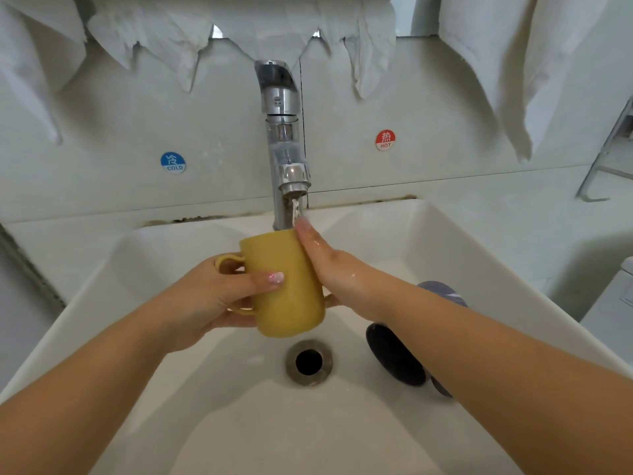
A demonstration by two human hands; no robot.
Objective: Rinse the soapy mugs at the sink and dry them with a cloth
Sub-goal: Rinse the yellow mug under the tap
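Sink [428,234] filling the view, white, drain [309,362] at the middle. Tap [286,142] standing at the back, running, stream falling right at the far rim of the mug. Second mug [394,354], dark, lying on its side in the basin, right of the drain, half hidden under the right forearm. Yellow mug [291,296] held over the basin, just above the drain, tilted: long axis running away from the body, mouth up toward the spout, base toward the camera. Left hand [219,296] gripping from the handle side, thumb laid across the wall, fingers curled underneath. Right hand [329,262] flat on the mug's right flank, fingers straight and pressed together, tips under the stream at the rim. Next move probably turning on that gap: mouth not quite under the water, right fingertips nearest it.
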